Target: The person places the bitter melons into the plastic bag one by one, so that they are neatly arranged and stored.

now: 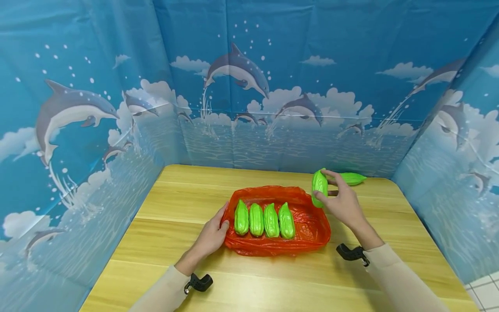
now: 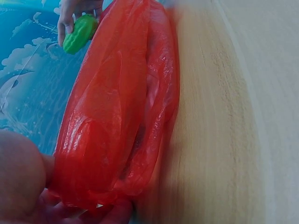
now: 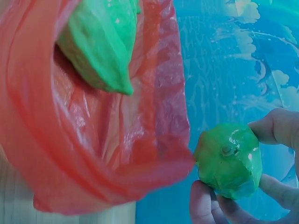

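A red plastic bag (image 1: 312, 223), open at the top and shaped like a shallow box, stands on the table. Inside it several green bitter melons (image 1: 256, 219) lie side by side toward the left. My left hand (image 1: 210, 235) grips the bag's left edge, thumb at the rim and fingers outside and beneath. Above the bag's back right corner, my right hand (image 1: 343, 200) holds another bitter melon (image 1: 319, 187) between thumb and fingers. In the right wrist view that held melon (image 3: 229, 161) shows its stem end, beside the bag's edge.
One more green bitter melon (image 1: 352, 178) lies at the table's back right, partly behind my right hand. The wooden table (image 1: 175, 195) ends at a blue dolphin-print curtain (image 1: 249, 143) at the back and sides.
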Tool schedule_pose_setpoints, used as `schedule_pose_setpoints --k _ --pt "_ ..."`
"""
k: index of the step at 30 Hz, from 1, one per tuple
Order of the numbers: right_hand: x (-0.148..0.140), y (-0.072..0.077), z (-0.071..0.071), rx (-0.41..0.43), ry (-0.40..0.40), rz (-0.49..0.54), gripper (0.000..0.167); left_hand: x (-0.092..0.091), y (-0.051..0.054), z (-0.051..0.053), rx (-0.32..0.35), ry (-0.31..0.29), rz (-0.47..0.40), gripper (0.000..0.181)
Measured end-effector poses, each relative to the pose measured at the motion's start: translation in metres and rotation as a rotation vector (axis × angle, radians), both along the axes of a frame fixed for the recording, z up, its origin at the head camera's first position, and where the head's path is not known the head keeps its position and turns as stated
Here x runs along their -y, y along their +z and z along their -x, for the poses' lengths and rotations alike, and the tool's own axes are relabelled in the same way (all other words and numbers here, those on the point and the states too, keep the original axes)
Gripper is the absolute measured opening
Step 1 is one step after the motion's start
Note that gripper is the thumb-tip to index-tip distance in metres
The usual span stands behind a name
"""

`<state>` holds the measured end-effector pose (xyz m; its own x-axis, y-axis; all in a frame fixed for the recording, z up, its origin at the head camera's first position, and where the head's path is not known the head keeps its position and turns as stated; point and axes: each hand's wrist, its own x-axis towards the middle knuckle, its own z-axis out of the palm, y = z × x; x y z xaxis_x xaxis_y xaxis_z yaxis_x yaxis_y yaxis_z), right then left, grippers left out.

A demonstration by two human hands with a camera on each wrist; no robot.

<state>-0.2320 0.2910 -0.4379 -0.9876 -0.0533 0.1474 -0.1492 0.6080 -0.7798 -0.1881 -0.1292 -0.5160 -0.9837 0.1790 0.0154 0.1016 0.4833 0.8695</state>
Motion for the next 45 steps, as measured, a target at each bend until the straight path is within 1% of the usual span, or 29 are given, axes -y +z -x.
schedule_pose_setpoints --k 6,9,11,18,21,28,32,37,40,45 --pt "0.009 0.001 -0.003 0.010 0.029 -0.016 0.083 -0.001 0.000 -0.001 0.005 0.001 -0.003 0.066" --pt "0.015 0.002 -0.006 0.013 0.045 -0.017 0.083 -0.001 -0.001 -0.002 -0.002 0.001 -0.008 0.065" --pt "0.019 0.003 -0.007 0.014 0.051 -0.016 0.082 -0.001 -0.001 -0.002 0.010 0.001 -0.011 0.066" --pt "0.034 0.006 -0.010 0.000 0.072 -0.015 0.080 -0.002 0.001 -0.002 0.019 0.004 -0.016 0.066" --pt "0.040 0.006 -0.010 -0.003 0.086 -0.005 0.080 -0.002 0.000 0.000 0.024 0.007 -0.010 0.066" --pt "0.055 0.007 -0.009 -0.003 0.112 -0.007 0.078 -0.006 0.001 0.002 0.004 -0.006 0.004 0.066" --pt "0.067 0.008 -0.008 0.027 0.150 -0.013 0.078 -0.008 0.002 0.002 0.000 -0.015 0.000 0.066" --pt "0.084 0.010 -0.007 0.064 0.221 -0.033 0.077 -0.011 0.004 0.000 0.000 -0.027 -0.007 0.065" --pt "0.094 0.008 -0.007 0.077 0.266 -0.058 0.075 -0.012 0.004 -0.001 -0.004 -0.030 -0.009 0.065" --pt "0.109 0.006 -0.006 0.095 0.309 -0.085 0.076 -0.013 0.003 -0.001 0.002 -0.033 -0.007 0.066"
